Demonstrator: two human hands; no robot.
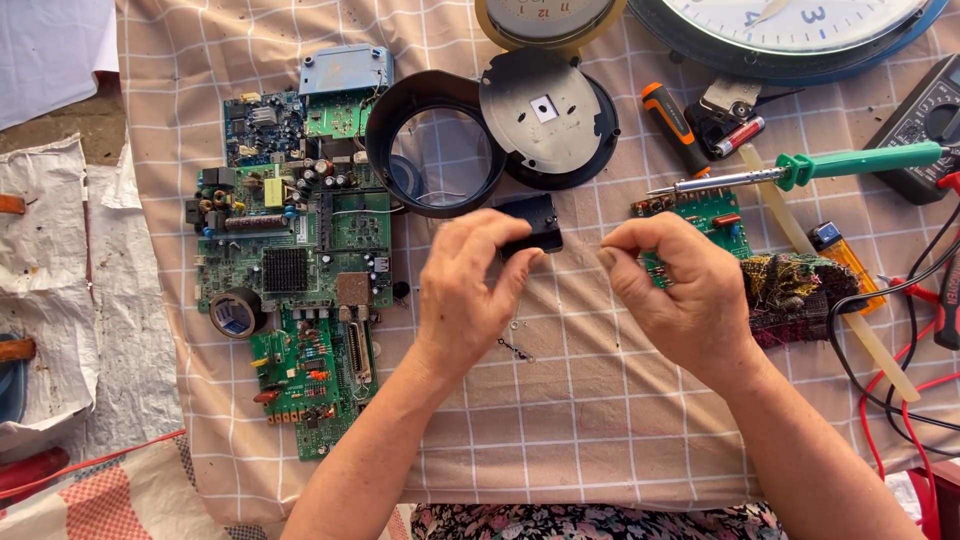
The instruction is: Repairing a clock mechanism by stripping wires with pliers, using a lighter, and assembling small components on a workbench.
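My left hand (pixel 468 285) grips a small black box-shaped clock mechanism (pixel 530 222) and holds it just above the checked cloth. My right hand (pixel 675 285) is curled beside it, fingertips pinched together near the mechanism's right edge; whether anything sits between them cannot be told. Small black clock hands (pixel 515 348) lie on the cloth below my left hand. A black round clock frame (pixel 437 140) and its grey back plate (pixel 545 110) lie just beyond my hands.
Several green circuit boards (pixel 295 250) and a tape roll (pixel 236 314) lie at left. A green-handled soldering iron (pixel 830 165), a screwdriver (pixel 675 125), a multimeter (pixel 925 120), red and black leads (pixel 900 380), a lighter (pixel 845 262) and two clock faces (pixel 790 30) lie at right and back.
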